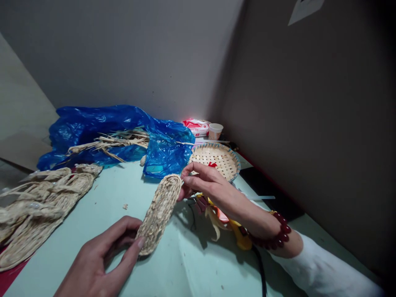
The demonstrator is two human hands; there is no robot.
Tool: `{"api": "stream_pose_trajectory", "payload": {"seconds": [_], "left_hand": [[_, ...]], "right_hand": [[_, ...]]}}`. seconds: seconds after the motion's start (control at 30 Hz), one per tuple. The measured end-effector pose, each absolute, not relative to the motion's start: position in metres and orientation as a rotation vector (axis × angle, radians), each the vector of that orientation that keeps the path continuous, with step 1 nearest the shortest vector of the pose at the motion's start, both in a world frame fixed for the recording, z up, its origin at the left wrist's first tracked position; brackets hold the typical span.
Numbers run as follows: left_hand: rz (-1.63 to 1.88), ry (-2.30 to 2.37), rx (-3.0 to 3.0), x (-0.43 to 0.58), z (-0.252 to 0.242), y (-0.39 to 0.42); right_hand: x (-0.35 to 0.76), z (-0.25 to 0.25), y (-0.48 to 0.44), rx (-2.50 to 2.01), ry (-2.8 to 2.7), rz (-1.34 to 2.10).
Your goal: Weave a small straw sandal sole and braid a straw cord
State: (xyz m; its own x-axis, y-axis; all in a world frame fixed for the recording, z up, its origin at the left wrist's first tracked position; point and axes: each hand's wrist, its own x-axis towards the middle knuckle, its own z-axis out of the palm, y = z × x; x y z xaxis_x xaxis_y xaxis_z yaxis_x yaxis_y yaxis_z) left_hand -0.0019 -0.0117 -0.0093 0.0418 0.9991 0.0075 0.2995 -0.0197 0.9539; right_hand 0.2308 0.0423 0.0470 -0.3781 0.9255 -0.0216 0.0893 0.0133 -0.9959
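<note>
A long oval woven straw sole (pixel 161 210) is held above the pale green table (pixel 185 264), tilted on its edge. My left hand (pixel 102 255) grips its near end with thumb and fingers closed on it. My right hand (pixel 206 181) pinches its far end; a dark red bead bracelet (pixel 276 235) sits on that wrist. Under my right forearm lies a yellow tool (pixel 239 235) with a black cable, partly hidden.
Finished straw sandals (pixel 40 202) lie at the left. A blue plastic bag (pixel 123 136) with loose straw sits at the back. A round woven tray (pixel 221 159), a paper cup (pixel 215 130) and a red-white packet (pixel 196 126) stand by the wall corner.
</note>
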Motion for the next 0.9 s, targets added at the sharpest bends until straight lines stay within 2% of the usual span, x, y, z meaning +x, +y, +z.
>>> {"api": "stream_pose_trajectory", "payload": {"seconds": [0.33, 0.47, 0.73, 0.9], "left_hand": [[0.816, 1.185, 0.971, 0.011, 0.013, -0.012], [0.811, 1.020, 0.897, 0.005, 0.012, -0.014], [0.915, 0.975, 0.669, 0.002, 0.013, -0.023], [0.815, 1.011, 0.796, 0.007, 0.015, -0.024]], "right_hand": [[0.228, 0.046, 0.040, -0.945, -1.697, 1.431], [0.226, 0.042, 0.038, -0.812, -1.740, 1.397], [0.224, 0.040, 0.034, -0.744, -1.883, 1.248], [0.216, 0.037, 0.030, -0.782, -1.991, 1.156]]}}
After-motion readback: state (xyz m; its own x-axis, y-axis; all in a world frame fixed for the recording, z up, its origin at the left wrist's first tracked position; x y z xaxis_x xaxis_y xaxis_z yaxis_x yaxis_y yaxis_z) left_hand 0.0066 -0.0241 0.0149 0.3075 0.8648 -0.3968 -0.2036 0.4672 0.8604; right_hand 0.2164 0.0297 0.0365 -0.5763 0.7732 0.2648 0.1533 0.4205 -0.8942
